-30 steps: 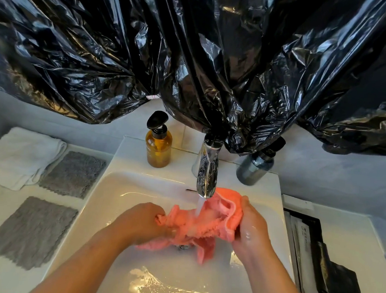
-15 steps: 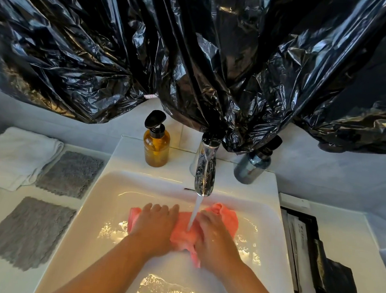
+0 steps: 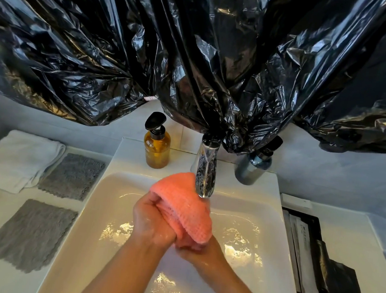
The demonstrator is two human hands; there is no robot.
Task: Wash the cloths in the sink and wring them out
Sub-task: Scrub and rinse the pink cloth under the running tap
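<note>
Above the white sink (image 3: pixel 105 185), just under the tap (image 3: pixel 206 170), the bunched coral cloth (image 3: pixel 182 205) is clamped in both hands, the left grip (image 3: pixel 153 222) curled round its side, the right grip (image 3: pixel 199 248) closed on its lower end, largely hidden beneath it

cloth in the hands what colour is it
The cloth is coral pink, seen best in the head view.

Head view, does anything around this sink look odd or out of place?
Yes: crumpled black plastic sheeting covers the wall above the sink, drooping onto the top of the faucet and the pump of the grey bottle. Nothing looks spilled or damaged; the left hand and right hand grip the pink cloth.
</note>
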